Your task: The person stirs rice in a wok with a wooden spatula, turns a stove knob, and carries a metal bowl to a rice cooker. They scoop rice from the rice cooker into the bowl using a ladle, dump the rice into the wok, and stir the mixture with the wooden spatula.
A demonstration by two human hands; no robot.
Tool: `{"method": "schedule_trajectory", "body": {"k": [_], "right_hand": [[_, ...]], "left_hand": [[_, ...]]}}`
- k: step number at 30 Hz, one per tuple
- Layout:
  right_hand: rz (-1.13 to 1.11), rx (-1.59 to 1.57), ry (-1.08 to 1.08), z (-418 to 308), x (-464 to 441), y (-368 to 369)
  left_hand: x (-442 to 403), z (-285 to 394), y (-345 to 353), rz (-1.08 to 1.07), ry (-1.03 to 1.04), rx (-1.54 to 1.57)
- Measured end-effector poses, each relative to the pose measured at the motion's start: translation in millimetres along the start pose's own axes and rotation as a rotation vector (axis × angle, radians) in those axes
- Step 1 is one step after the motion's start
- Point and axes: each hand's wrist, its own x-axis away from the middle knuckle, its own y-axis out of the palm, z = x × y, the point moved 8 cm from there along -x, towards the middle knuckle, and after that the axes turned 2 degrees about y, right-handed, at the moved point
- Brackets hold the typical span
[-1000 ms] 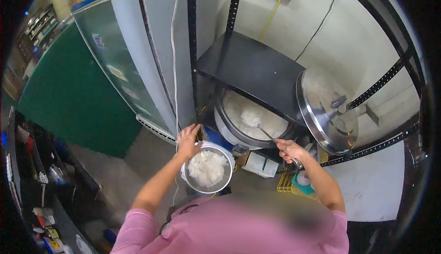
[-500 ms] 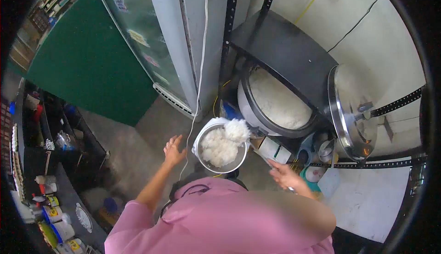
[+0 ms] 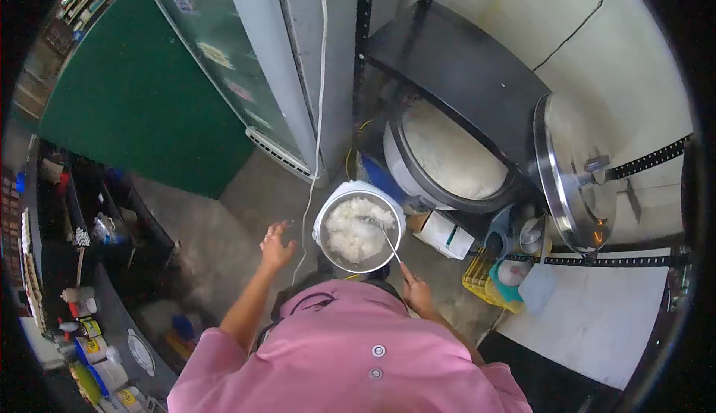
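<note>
White cooked rice (image 3: 356,235) partly fills a round metal bowl (image 3: 321,224) in front of my body. My right hand (image 3: 418,295) grips the brownish handle of a long metal serving spoon (image 3: 393,249). Its head rests in the rice, partly sunk, so its exact shape is hidden. To the left of the bowl, my left hand (image 3: 277,247) hovers apart from it, fingers spread and holding nothing. Beyond the bowl on the right, a large rice cooker (image 3: 391,161) stands uncovered with more rice inside.
A black shelf (image 3: 462,58) overhangs part of the cooker. The shiny round lid (image 3: 548,178) stands tilted at its right. A white box (image 3: 445,235) and a yellow basket (image 3: 481,282) sit below. A white cord (image 3: 321,107) hangs by the refrigerator (image 3: 224,55).
My right hand has moved left and toward my body, bringing the spoon over the bowl. The rice clump on the bowl's right rim now lies inside with the rest. My left hand stays nearly still.
</note>
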Motion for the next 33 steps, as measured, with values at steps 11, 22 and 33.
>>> {"method": "schedule_trajectory", "body": {"k": [11,22,33], "right_hand": [[-0.279,-0.543,0.092,-9.9,7.5,-9.2],[-0.654,-1.309,0.009,-48.7,43.1,-90.5],[-0.276,-1.357,-0.024,-17.8,-7.2,-217.7]], "left_hand": [[-37.4,43.4,22.2,-0.131,0.286,0.15],[-91.1,72.7,85.7,-0.526,0.384,0.246],[-121.9,236.6,32.8,-0.336,0.711,0.425]]}}
